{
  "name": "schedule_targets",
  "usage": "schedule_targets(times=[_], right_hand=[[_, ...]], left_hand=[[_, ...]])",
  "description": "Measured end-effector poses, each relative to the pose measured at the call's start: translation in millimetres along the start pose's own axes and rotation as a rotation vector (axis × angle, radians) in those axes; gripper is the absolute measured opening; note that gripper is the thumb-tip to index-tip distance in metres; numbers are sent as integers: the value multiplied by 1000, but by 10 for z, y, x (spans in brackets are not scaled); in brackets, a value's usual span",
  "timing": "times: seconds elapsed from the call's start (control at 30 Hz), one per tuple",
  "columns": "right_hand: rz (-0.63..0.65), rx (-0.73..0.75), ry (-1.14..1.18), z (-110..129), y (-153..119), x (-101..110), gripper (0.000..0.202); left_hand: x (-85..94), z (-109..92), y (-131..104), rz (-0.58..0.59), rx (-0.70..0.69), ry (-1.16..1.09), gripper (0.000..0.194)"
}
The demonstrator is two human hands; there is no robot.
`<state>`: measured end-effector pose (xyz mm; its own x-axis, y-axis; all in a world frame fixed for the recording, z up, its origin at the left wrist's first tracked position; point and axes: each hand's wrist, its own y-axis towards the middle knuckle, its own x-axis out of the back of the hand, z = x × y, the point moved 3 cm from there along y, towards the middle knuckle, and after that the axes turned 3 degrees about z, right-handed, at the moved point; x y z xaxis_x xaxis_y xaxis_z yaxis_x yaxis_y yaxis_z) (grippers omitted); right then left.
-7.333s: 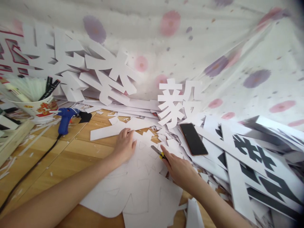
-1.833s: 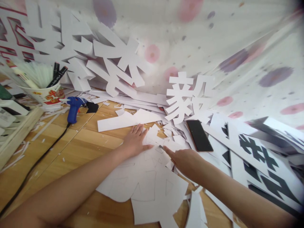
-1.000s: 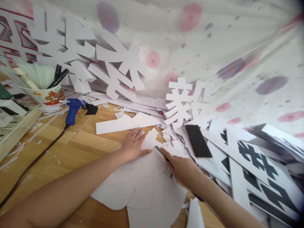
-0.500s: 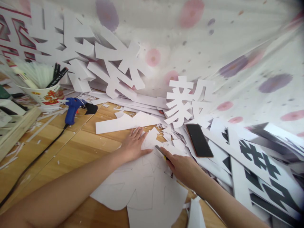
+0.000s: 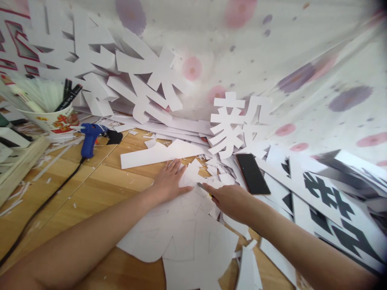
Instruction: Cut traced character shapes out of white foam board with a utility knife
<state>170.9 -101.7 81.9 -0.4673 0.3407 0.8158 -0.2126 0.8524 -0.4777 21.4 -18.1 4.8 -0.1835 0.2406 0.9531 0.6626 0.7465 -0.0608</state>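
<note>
A white sheet (image 5: 181,229) with pencilled character outlines lies on the wooden table in front of me. My left hand (image 5: 171,181) rests flat on its upper left part, fingers spread and thumb pointing right. In my right hand (image 5: 229,199) is a utility knife (image 5: 200,185), its blade tip at the sheet just right of my left thumb. Most of the knife's handle is hidden by my fingers; a bit of yellow shows. Small white offcuts (image 5: 213,165) lie just beyond both hands.
A blue glue gun (image 5: 90,139) with a black cord lies left, near a paper tub (image 5: 57,121) of pens and glue sticks. A phone (image 5: 253,175) lies on paper at right. White cut-out characters (image 5: 226,121) lean against the flowered curtain (image 5: 296,60).
My right hand and the knife have shifted slightly up and left, and the right forearm lies at a flatter angle. My left hand stays on the sheet. The view has moved a little.
</note>
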Motion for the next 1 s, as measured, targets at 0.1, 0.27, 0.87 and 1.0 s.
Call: schedule_targets(times=[0.1,0.27,0.87,1.0], right_hand=[[14,7,-10,-20,-31,0,51],[-4,19,-19,-26,-102,-71,54],[-91,-68,158,-46,-339,-220,50],[-147,-212,304,-167,-494,-193,48]], left_hand=[[-5,2,-1,5,-3,-3,90],[-7,2,-2,-4,9,-16,89],[-9,13,1,-9,-5,-54,89],[2,12,4,-17,5,-51,89]])
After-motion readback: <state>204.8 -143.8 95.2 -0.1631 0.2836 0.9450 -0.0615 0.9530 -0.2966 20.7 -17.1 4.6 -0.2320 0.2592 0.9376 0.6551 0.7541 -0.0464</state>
